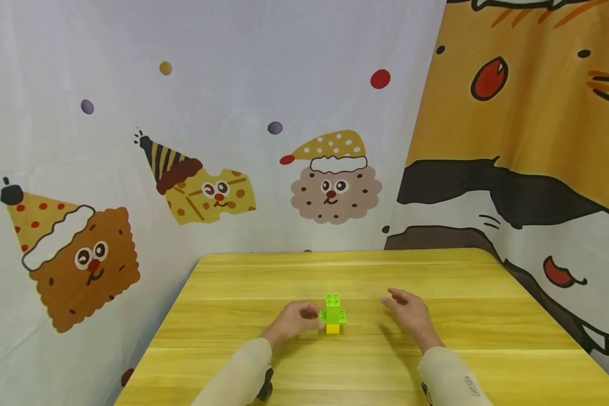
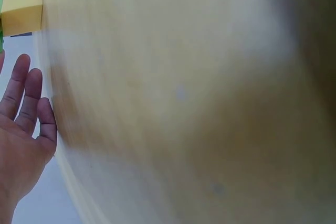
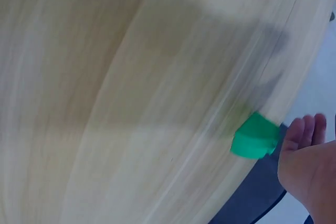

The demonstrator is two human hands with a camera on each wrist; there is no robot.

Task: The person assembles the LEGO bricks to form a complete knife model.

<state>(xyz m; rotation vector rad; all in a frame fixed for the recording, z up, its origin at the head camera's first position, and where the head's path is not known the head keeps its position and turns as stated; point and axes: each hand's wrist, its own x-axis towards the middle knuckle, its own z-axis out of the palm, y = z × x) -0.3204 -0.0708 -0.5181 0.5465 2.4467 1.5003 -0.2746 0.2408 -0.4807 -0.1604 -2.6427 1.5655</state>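
Note:
A small toy brick build (image 1: 332,313) stands upright on the table, with bright green bricks stacked above a yellow brick (image 1: 332,329). My left hand (image 1: 295,322) is close by its left side, fingers loosely bent; whether a fingertip touches the green cannot be told. In the left wrist view, the relaxed fingers of that hand (image 2: 26,124) lie below the yellow brick (image 2: 22,9), and its thumb is out of frame. My right hand (image 1: 410,316) hovers apart on the right, holding nothing. A green brick (image 3: 255,136) shows near this hand (image 3: 310,166) in the right wrist view.
The wood-grain table (image 1: 264,276) spreads around the build. Behind it hangs a white cloth (image 1: 264,73) printed with cartoon snacks, and an orange cartoon figure (image 1: 528,129) covers its right part. A dark band (image 1: 266,386) sits at the left sleeve.

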